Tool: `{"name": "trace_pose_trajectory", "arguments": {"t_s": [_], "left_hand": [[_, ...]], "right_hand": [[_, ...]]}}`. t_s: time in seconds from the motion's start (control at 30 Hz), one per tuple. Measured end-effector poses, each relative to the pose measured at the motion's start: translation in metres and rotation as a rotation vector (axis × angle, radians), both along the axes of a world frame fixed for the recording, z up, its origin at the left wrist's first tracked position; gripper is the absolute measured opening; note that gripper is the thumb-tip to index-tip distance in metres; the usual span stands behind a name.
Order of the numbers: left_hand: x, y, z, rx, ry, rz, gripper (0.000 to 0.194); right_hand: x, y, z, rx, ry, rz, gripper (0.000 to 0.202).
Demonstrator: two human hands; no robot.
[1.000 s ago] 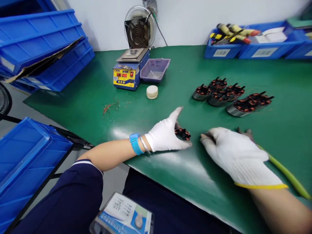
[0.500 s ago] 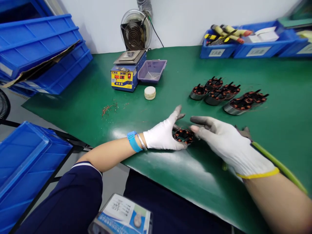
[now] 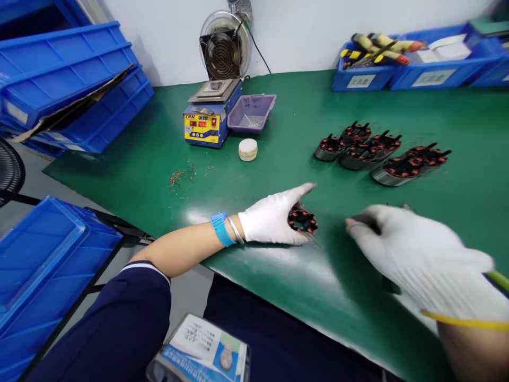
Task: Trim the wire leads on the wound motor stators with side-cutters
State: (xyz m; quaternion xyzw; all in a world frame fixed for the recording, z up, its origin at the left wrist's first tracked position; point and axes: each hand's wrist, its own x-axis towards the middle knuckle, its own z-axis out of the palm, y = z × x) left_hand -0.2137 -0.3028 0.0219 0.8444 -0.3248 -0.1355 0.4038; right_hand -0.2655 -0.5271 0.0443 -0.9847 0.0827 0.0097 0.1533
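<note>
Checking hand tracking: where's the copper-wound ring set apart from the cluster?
Head view, right of centre: the copper-wound ring sits within the curve of the gloved left hand, below and left of the ring cluster.

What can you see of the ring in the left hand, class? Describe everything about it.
The ring is a round part with a hollow middle, where green shows. Copper-coloured coils, probably wire, circle the opening among black, plastic-looking pieces. It appears to sit on the green table, near the front edge, opening facing up. The white-gloved left hand curves around its left side, hiding much of the outer wall; the right side is uncovered.
</note>
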Motion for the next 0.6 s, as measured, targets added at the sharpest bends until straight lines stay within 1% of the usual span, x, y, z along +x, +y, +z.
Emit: {"name": "trace_pose_trajectory", "arguments": {"t_s": [0.03, 0.07, 0.1, 0.13, 0.17, 0.2, 0.23, 0.3, 0.33, 0.37, 0.4, 0.5, 0.6], "left_hand": [[0.001, 0.001, 0.001, 0.052, -0.019, -0.023, 0.109], [0.001, 0.002, 0.003, 0.098, -0.04, -0.045, 0.111], [0.002, 0.003, 0.003, 0.132, -0.057, -0.064, 0.111], [0.003, 0.004, 0.003, 0.153, -0.069, -0.079, 0.11], [0.004, 0.005, 0.003, 0.162, -0.073, -0.091, 0.109], [0.004, 0.005, 0.003, 0.162, -0.071, -0.099, 0.108], [0.005, 0.005, 0.002, 0.16, -0.065, -0.105, 0.108], [0.006, 0.006, 0.002, 0.166, -0.064, -0.109, 0.109], [0.006, 0.006, 0.001, 0.174, -0.068, -0.11, 0.109], [0.007, 0.006, 0.001, 0.185, -0.073, -0.111, 0.11], [0.007, 0.006, 0.001, 0.196, -0.081, -0.112, 0.11], [0.007, 0.005, 0.001, 0.232, -0.112, -0.11, 0.108], [0.005, 0.004, 0.001, 0.261, -0.139, -0.102, 0.107]], "right_hand": [[-0.004, 0.004, 0.0, -0.02, -0.1, -0.001, 0.034], [-0.008, 0.009, 0.0, 0.007, -0.177, 0.016, 0.045], [-0.011, 0.015, -0.002, 0.062, -0.218, 0.061, 0.063], [-0.014, 0.022, -0.004, 0.113, -0.204, 0.121, 0.084], [-0.016, 0.029, -0.006, 0.141, -0.133, 0.168, 0.1], [-0.017, 0.034, -0.009, 0.144, -0.038, 0.185, 0.106], [-0.016, 0.038, -0.011, 0.129, 0.067, 0.176, 0.101], [-0.013, 0.041, -0.013, 0.097, 0.237, 0.122, 0.071], [-0.011, 0.04, -0.013, 0.102, 0.289, 0.1, 0.056], [-0.009, 0.038, -0.012, 0.116, 0.321, 0.084, 0.045], [-0.008, 0.035, -0.011, 0.132, 0.341, 0.074, 0.039], [-0.006, 0.027, -0.01, 0.203, 0.366, 0.064, 0.034], [-0.006, 0.02, -0.013, 0.289, 0.356, 0.087, 0.039]]}}
